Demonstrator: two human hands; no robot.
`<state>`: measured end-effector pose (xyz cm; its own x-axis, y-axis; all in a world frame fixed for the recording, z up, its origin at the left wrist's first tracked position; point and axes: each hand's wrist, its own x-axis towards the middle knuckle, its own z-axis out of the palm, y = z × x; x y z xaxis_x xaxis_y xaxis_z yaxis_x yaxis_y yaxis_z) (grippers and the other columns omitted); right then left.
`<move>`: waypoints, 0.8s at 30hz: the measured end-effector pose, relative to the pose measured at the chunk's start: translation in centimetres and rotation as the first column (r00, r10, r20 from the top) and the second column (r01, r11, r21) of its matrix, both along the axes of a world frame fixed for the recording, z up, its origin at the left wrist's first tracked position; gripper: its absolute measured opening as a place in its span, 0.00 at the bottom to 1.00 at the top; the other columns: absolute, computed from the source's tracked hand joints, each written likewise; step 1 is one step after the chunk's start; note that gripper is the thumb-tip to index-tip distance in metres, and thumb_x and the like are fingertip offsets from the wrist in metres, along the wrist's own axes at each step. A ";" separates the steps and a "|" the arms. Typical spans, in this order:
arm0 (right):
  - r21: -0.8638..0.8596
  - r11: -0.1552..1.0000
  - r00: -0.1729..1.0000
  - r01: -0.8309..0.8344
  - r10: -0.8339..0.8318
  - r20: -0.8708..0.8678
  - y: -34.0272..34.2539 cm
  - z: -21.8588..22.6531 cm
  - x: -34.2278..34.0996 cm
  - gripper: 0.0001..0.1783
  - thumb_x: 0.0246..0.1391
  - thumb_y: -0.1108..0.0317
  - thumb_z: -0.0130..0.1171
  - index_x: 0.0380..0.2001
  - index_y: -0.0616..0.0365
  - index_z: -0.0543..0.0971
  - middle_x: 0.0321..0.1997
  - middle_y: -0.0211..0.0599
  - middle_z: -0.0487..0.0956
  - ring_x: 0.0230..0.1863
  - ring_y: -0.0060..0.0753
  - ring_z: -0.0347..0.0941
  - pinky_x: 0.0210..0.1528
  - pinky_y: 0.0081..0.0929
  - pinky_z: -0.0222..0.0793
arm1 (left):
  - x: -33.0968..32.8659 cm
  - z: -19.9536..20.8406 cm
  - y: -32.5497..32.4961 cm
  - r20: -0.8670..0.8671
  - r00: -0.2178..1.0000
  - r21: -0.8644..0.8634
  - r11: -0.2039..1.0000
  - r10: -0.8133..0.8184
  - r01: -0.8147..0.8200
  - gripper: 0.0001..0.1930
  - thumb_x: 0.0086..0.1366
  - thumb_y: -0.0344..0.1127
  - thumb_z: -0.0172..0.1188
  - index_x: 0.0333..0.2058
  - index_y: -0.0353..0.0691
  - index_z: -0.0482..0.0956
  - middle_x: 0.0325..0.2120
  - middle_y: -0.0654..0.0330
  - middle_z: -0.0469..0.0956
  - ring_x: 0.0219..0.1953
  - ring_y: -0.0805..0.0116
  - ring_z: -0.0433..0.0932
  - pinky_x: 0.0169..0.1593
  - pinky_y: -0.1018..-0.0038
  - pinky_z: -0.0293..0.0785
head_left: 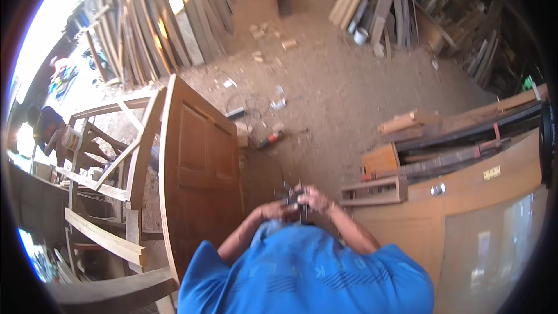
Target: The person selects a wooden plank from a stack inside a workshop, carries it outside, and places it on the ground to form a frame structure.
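Note:
Close in front of my blue shirt, both hands meet around a small dark object [294, 198]. Thin parts stick out of it, but its kind is too small and blurred to make out. My left hand [278, 210] is closed at its left side, lower down. From the right, my right hand [315, 199] grips its upper part with bent fingers. A brown panelled wooden door [203, 157] stands upright just left of my left arm. To the right of my right hand lies a narrow wooden box frame [375, 192].
A door panel with glass [401, 224] lies at right, bearing a brass hinge [492, 172] and a round metal knob [437, 188]. A red-and-black power tool [271, 139] rests on the dirt floor. Planks [157, 23] lean at the back. Another person [49, 128] is far left, behind a wooden frame [139, 145].

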<state>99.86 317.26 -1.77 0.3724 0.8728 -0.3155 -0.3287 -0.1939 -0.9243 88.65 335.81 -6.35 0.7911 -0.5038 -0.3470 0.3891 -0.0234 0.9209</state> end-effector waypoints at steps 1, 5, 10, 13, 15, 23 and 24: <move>0.005 0.999 0.998 0.043 -0.043 -0.054 1.1 1.3 1.0 0.16 0.49 0.65 0.54 0.42 0.57 0.76 0.34 0.26 0.76 0.32 0.17 0.70 0.28 0.22 0.70 | 1.7 0.6 1.6 -0.030 0.996 -0.052 0.995 -0.085 0.083 0.25 0.70 0.58 0.45 0.49 0.42 0.72 0.33 0.63 0.74 0.34 0.74 0.71 0.36 0.76 0.71; 0.140 0.971 0.962 0.195 -0.162 -0.219 4.2 2.7 6.3 0.14 0.50 0.64 0.54 0.40 0.55 0.76 0.29 0.25 0.78 0.25 0.12 0.70 0.19 0.12 0.62 | 7.9 6.6 4.9 -0.080 0.995 -0.159 0.984 0.066 -0.078 0.24 0.70 0.59 0.43 0.48 0.43 0.69 0.27 0.66 0.70 0.29 0.76 0.69 0.32 0.77 0.69; 0.140 0.933 0.902 0.332 -0.270 -0.337 5.6 5.4 11.8 0.13 0.53 0.66 0.52 0.41 0.55 0.75 0.28 0.25 0.77 0.22 0.12 0.68 0.17 0.11 0.60 | 15.6 7.1 7.0 -0.078 0.995 -0.085 0.993 0.069 -0.076 0.30 0.71 0.57 0.41 0.64 0.45 0.56 0.38 0.59 0.74 0.40 0.67 0.75 0.44 0.69 0.75; 0.114 0.917 0.897 0.381 -0.338 -0.285 6.3 3.3 16.3 0.12 0.53 0.68 0.51 0.41 0.56 0.75 0.29 0.26 0.77 0.22 0.12 0.69 0.15 0.11 0.59 | 18.8 5.8 5.8 -0.198 0.940 -0.114 0.946 0.279 -0.304 0.31 0.70 0.57 0.41 0.65 0.47 0.55 0.45 0.55 0.73 0.44 0.65 0.75 0.45 0.64 0.77; 0.118 0.911 0.899 0.396 -0.359 -0.251 6.5 3.5 19.4 0.13 0.54 0.69 0.50 0.42 0.56 0.75 0.32 0.27 0.78 0.25 0.12 0.71 0.19 0.12 0.63 | 21.8 7.1 4.6 -0.274 0.894 -0.204 0.887 0.355 -0.415 0.30 0.71 0.56 0.41 0.63 0.45 0.57 0.50 0.54 0.71 0.48 0.63 0.75 0.46 0.62 0.77; 0.214 0.943 0.961 0.257 -0.272 0.045 5.9 3.7 38.4 0.18 0.55 0.72 0.45 0.48 0.64 0.72 0.45 0.37 0.78 0.44 0.27 0.75 0.49 0.28 0.73 | 39.9 7.3 0.7 -0.271 0.699 -0.214 0.666 0.662 -0.714 0.24 0.73 0.53 0.40 0.60 0.47 0.64 0.48 0.63 0.75 0.47 0.70 0.74 0.46 0.67 0.74; 0.198 0.947 0.953 0.252 -0.278 0.117 5.1 3.7 41.2 0.18 0.55 0.72 0.45 0.48 0.65 0.72 0.45 0.38 0.78 0.44 0.27 0.75 0.49 0.28 0.73 | 42.2 6.3 -0.1 -0.252 0.701 -0.243 0.657 0.668 -0.713 0.24 0.73 0.54 0.40 0.60 0.47 0.64 0.48 0.63 0.75 0.47 0.69 0.75 0.46 0.66 0.74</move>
<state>141.03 322.32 1.92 0.6271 0.7736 -0.0906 -0.2093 0.0553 -0.9763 130.81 335.67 -0.01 0.9125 0.0757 -0.4019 0.2925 0.5662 0.7707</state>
